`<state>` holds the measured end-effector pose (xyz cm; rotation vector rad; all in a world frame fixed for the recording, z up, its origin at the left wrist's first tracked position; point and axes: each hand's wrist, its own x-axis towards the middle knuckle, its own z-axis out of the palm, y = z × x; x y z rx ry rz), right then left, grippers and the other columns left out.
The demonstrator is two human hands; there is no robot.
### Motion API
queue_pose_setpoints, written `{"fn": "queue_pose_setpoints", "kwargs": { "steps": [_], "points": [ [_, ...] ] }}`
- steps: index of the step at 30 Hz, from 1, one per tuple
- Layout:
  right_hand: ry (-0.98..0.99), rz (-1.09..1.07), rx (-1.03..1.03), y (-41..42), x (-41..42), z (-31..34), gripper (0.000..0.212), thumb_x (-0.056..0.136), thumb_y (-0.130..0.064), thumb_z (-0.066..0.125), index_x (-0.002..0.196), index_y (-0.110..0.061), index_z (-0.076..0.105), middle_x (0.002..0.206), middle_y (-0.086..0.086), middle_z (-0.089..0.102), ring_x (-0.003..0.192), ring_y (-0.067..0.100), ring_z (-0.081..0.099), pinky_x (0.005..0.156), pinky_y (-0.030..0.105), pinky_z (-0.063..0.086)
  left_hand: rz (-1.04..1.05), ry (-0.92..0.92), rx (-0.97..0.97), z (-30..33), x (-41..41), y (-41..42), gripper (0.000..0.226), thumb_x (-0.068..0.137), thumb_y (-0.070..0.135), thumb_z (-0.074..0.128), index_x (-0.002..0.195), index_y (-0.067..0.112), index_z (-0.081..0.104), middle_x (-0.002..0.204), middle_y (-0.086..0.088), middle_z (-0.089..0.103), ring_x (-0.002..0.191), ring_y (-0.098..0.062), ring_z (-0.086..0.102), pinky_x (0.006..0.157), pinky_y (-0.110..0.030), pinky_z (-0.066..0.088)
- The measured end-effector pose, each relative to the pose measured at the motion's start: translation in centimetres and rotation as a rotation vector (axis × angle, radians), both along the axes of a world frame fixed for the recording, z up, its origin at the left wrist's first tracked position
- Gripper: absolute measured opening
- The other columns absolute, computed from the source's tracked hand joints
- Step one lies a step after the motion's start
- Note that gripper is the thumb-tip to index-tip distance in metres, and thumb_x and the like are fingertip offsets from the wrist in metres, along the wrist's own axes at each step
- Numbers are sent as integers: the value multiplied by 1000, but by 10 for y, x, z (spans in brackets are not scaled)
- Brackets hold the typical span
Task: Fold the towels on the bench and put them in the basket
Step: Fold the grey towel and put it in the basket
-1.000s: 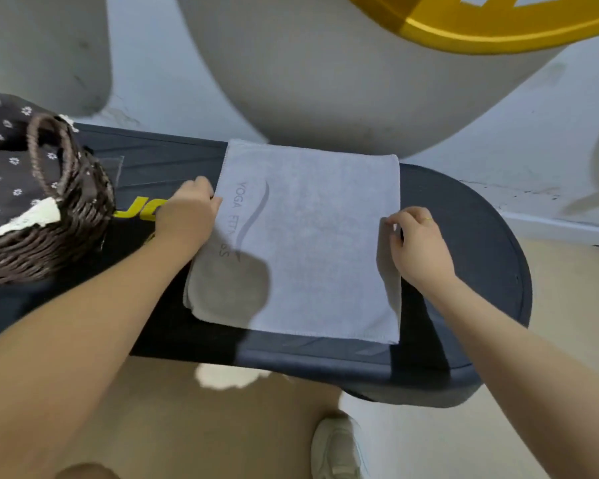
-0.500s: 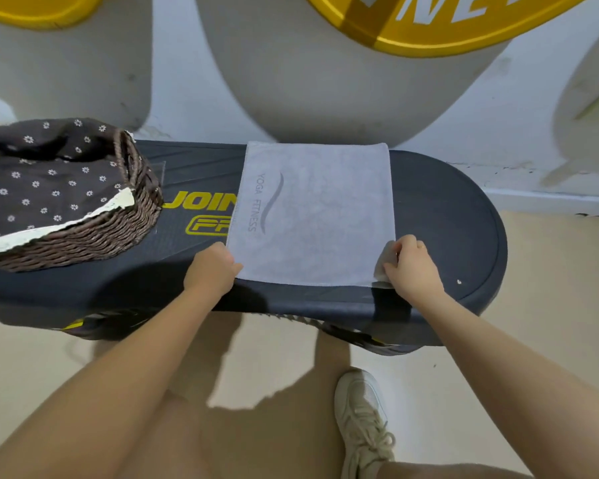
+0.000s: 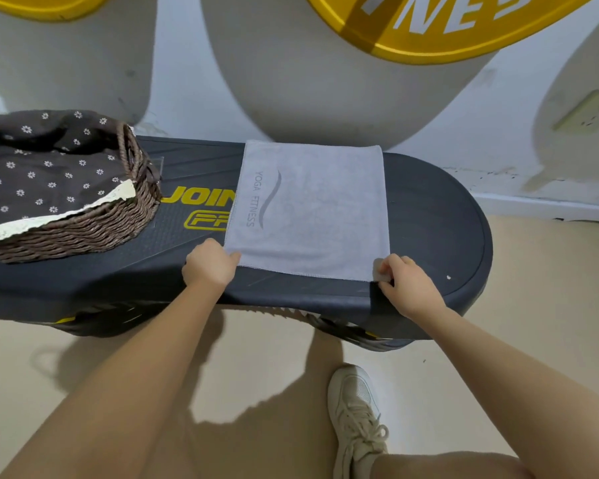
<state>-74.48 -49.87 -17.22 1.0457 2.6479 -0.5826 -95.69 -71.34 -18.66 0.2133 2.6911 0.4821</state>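
Note:
A light grey towel [image 3: 312,209] printed "YOGA FITNESS" lies flat and folded across the dark bench [image 3: 436,229]. My left hand [image 3: 210,267] pinches the towel's near left corner. My right hand [image 3: 407,283] pinches the near right corner at the bench's front edge. A brown wicker basket [image 3: 83,226] with a dark flowered lining stands on the bench's left end, apart from the towel.
The wall with grey and yellow painted shapes rises right behind the bench. A wall socket [image 3: 588,112] sits at the far right. My white shoe [image 3: 357,420] stands on the beige floor in front of the bench.
Both hands slid from the towel's side edges down to its near corners. The view pulled back and the basket came fully into sight on the left.

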Motion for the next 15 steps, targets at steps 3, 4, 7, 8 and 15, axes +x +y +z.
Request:
{"fn": "queue_pose_setpoints", "kwargs": {
  "steps": [3,4,7,8,15],
  "points": [
    [34,35,30,1,3,-1,9,94,-13,42,101,-12,48,103,11,57,82,25,51,70,35,45,14,0,-95,3,4,5,46,90,37,52,119,1,51,124,-20,51,117,-37,44,94,-44,39],
    [46,47,40,1,4,-1,5,94,-12,41,96,-13,46,100,10,57,79,25,49,66,34,42,8,-1,-117,3,4,6,47,91,37,51,121,1,50,128,-20,47,120,-37,41,96,-45,38],
    [74,59,50,4,6,4,6,90,-11,45,88,-16,41,88,6,53,77,26,48,62,33,38,-18,13,-147,6,8,11,42,93,34,50,120,1,52,132,-20,41,121,-37,38,98,-45,35],
    [69,53,43,4,6,5,6,90,-12,47,87,-16,42,86,4,52,77,26,49,63,34,40,-16,18,-142,6,9,12,41,93,32,50,120,1,52,132,-20,40,121,-37,38,98,-45,35],
    [-275,89,-117,14,-11,17,16,86,-16,47,83,-6,60,87,13,61,80,27,57,69,34,47,-28,-70,62,9,11,14,20,92,16,46,94,-2,52,108,-22,57,103,-38,52,77,-37,39]
  ]
}}
